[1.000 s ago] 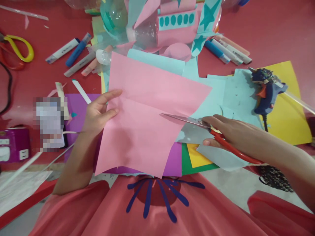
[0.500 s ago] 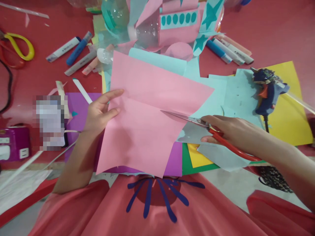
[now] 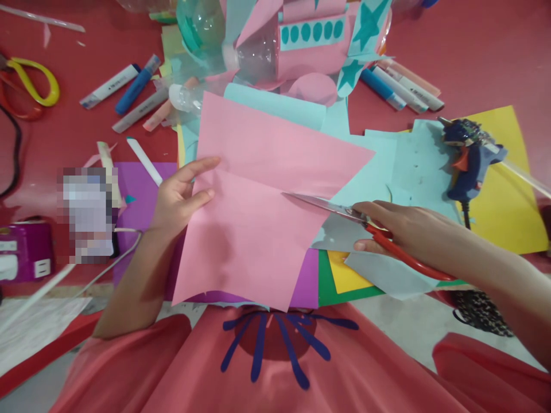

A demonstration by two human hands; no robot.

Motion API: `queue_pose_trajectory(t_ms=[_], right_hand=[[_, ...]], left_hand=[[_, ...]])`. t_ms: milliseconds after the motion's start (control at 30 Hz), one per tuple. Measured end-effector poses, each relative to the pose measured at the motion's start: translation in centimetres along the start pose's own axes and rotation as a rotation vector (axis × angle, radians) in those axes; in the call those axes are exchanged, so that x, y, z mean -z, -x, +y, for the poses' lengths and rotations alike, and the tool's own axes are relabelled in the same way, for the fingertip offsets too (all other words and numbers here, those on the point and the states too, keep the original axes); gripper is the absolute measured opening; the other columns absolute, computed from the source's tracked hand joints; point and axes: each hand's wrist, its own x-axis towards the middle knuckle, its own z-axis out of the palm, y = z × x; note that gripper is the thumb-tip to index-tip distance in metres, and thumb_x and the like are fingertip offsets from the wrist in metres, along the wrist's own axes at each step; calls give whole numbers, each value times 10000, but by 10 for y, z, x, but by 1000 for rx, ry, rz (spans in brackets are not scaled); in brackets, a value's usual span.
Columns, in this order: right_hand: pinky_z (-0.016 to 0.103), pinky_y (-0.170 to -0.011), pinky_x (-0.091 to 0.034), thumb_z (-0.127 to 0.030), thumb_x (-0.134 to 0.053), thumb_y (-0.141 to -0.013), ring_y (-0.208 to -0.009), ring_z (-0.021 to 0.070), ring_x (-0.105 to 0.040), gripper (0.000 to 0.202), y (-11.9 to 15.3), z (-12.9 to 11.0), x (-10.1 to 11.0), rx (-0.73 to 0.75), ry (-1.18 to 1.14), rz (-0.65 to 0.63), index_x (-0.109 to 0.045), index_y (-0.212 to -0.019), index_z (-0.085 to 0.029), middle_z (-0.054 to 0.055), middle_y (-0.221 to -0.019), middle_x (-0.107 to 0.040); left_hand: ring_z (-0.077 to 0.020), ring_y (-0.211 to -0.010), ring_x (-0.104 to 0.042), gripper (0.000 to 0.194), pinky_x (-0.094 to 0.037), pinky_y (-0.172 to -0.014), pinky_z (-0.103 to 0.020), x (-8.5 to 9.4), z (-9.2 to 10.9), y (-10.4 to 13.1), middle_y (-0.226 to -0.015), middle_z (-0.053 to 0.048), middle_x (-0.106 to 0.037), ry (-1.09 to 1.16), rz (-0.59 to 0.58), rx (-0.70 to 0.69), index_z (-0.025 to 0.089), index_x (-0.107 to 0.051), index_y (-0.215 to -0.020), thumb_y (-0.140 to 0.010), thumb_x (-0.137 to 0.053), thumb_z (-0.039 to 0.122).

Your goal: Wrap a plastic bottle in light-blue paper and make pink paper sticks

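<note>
Pink sheet: left hand pinches its left edge; right hand grips red scissors, blades mid-crease. Risk: unsupported paper sags, cut strays or tears.

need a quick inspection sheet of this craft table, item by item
surface: red table, mostly covered.
job's things: pink paper, red-handled scissors with blades at its right edge.
clutter: markers, yellow-handled scissors, coloured sheets, decorated plastic bottle.
hands: left hand holds the paper's left edge; right hand grips the scissors.
cables: glue gun cord, black cable at left.
surroundings: nothing seen.
</note>
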Motion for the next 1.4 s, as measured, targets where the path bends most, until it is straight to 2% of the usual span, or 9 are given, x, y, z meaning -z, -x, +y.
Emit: queue_pose_trajectory(t_ms=[233,433,667,1000,1400], right_hand=[[307,-585,-439,-635,-359,-914,-700,236,-657,504,-4,-5,0,35,-70,1,-537,-1111,-206,103,-924,-668],[278,-528,-392,-661,-337,-910,-636,227,-638,533,-8,-7,0,25,-17,9,-533,-1087,-198,93,-846,-668],[268,-493,-353,-690,-291,-905,-602,237,-641,593,-11,-7,-2,36,32,47,-547,-1088,-187,96,-761,-684],[301,-501,-396,-759,-159,-870,-625,276,-650,749,-13,-10,3,5,-15,-50,-570,-1071,-165,134,-772,-684],[283,-506,-371,-699,-290,-897,-618,254,-645,597,-10,-6,-1,15,26,-31,-546,-1074,-189,106,-783,-684]], left_hand=[[-239,-1281,-552,439,-437,-1133,-405,-9,7,2,-1295,-15,-654,-34,-51,22,249,-645,-1184,-753,-701,311],[-244,-1271,-562,435,-450,-1119,-409,-16,13,4,-1289,-15,-656,-80,-40,46,250,-646,-1185,-752,-649,301],[-245,-1271,-560,445,-458,-1109,-402,-17,11,5,-1294,-21,-651,-111,-47,50,257,-639,-1194,-755,-644,321],[-245,-1252,-578,446,-468,-1097,-401,-18,14,5,-1288,-20,-658,-83,-32,65,248,-654,-1182,-736,-639,269],[-248,-1241,-586,412,-464,-1109,-407,-20,14,5,-1292,-20,-655,-79,-45,30,250,-645,-1183,-772,-640,277]])
